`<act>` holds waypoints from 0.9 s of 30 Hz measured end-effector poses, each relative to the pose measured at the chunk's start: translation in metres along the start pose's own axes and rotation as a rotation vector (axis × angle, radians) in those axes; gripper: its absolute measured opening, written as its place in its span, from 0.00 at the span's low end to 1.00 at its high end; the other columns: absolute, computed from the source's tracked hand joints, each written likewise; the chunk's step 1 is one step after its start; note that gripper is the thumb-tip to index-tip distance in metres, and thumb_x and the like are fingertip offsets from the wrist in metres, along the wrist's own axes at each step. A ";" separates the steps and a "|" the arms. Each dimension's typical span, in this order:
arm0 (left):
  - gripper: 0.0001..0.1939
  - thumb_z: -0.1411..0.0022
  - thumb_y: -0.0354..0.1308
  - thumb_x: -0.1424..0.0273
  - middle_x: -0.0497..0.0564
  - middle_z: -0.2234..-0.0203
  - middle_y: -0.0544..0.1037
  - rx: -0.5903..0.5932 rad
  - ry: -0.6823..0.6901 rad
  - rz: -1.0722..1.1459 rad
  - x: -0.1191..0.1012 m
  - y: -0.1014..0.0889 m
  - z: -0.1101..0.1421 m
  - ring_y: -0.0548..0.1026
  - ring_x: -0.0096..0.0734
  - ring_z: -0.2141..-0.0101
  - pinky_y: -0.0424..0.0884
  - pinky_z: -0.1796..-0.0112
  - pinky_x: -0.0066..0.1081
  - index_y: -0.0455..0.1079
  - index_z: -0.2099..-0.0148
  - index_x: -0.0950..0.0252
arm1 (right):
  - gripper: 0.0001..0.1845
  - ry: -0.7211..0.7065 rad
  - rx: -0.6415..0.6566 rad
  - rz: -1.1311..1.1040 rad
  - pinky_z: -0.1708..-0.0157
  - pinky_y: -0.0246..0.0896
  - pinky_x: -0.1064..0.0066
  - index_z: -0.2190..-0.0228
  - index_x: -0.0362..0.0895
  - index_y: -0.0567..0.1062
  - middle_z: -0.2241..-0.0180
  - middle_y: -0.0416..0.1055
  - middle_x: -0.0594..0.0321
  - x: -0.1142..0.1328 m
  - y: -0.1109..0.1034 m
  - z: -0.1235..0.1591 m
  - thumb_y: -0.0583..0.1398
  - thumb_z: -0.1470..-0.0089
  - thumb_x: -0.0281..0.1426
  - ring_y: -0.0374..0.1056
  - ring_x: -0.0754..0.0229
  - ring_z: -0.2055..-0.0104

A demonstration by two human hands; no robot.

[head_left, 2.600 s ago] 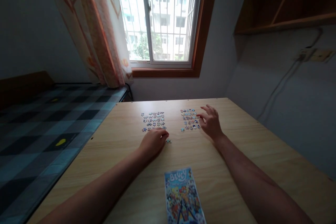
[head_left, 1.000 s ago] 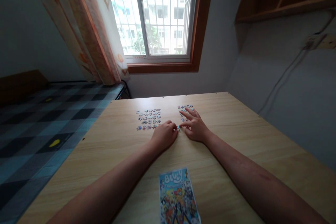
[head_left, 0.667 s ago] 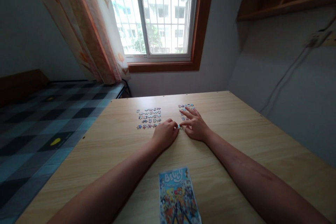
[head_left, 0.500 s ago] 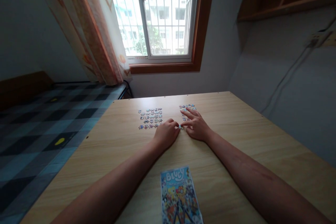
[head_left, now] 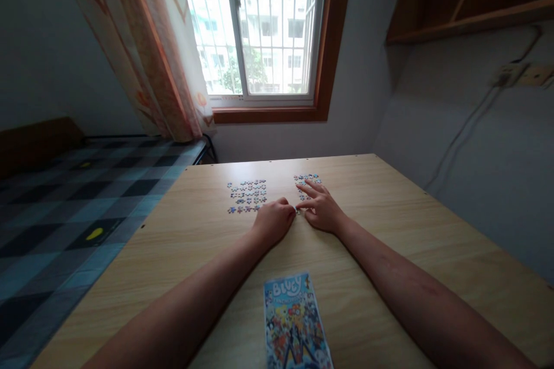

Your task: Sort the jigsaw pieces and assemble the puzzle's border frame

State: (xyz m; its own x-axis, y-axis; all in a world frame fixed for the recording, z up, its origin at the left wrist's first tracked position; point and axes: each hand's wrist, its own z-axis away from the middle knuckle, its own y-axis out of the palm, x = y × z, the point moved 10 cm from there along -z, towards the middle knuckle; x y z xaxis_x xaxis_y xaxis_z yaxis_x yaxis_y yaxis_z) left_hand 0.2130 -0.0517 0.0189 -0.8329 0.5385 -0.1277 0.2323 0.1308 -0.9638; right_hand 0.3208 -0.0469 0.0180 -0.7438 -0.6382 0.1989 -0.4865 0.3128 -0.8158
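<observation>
My left hand (head_left: 276,220) rests on the table with its fingers curled together, its fingertips at a small jigsaw puzzle piece (head_left: 297,211). From the other side, my right hand (head_left: 322,207) reaches over with its fingers spread, the index fingertip at or very near that piece. Loose puzzle pieces (head_left: 249,196) lie in several rows beyond my left hand. Another group of puzzle pieces (head_left: 308,177) sits beyond my right hand, which partly covers it. How firmly the small piece is gripped is hard to see.
A colourful printed "Bluey" sheet or box (head_left: 294,323) lies between my forearms on the wooden table (head_left: 208,277). To the left is a bed with a checked cover (head_left: 104,202). A window (head_left: 272,29) and curtain (head_left: 142,40) are behind; a shelf (head_left: 467,29) hangs at right.
The view has shifted slightly. Both hands stay around the same puzzle piece, with hardly any visible finger movement.
</observation>
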 end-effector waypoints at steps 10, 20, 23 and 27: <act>0.16 0.30 0.51 0.63 0.52 0.61 0.79 -0.027 0.009 0.011 0.002 0.000 0.002 0.78 0.33 0.66 0.68 0.65 0.31 0.82 0.57 0.56 | 0.17 0.018 -0.099 -0.070 0.36 0.49 0.40 0.66 0.52 0.86 0.36 0.66 0.60 -0.005 -0.010 0.002 0.62 0.54 0.22 0.54 0.41 0.31; 0.12 0.33 0.55 0.65 0.50 0.57 0.79 -0.037 -0.039 0.055 0.006 -0.003 0.003 0.78 0.33 0.64 0.69 0.64 0.30 0.80 0.53 0.55 | 0.15 0.013 -0.121 -0.064 0.36 0.49 0.40 0.70 0.52 0.85 0.37 0.66 0.60 -0.004 -0.014 0.004 0.62 0.53 0.22 0.53 0.42 0.31; 0.13 0.32 0.55 0.65 0.49 0.58 0.79 -0.030 -0.021 0.052 0.005 -0.002 0.003 0.78 0.32 0.65 0.68 0.65 0.30 0.81 0.54 0.54 | 0.15 -0.003 -0.113 -0.064 0.36 0.50 0.40 0.70 0.52 0.86 0.37 0.66 0.60 -0.002 -0.015 0.004 0.62 0.53 0.22 0.53 0.42 0.31; 0.14 0.31 0.54 0.63 0.50 0.59 0.80 -0.041 0.004 0.051 0.002 -0.001 0.003 0.77 0.31 0.66 0.68 0.65 0.30 0.82 0.56 0.54 | 0.14 -0.011 -0.119 -0.074 0.36 0.49 0.40 0.71 0.52 0.85 0.37 0.67 0.61 -0.001 -0.017 0.005 0.62 0.53 0.23 0.55 0.42 0.31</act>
State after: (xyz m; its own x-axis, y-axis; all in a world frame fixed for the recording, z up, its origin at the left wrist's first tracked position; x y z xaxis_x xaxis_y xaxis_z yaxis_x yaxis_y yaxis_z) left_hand 0.2100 -0.0530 0.0194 -0.8174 0.5488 -0.1754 0.2947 0.1368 -0.9457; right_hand 0.3322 -0.0552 0.0288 -0.6995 -0.6696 0.2496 -0.5909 0.3457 -0.7289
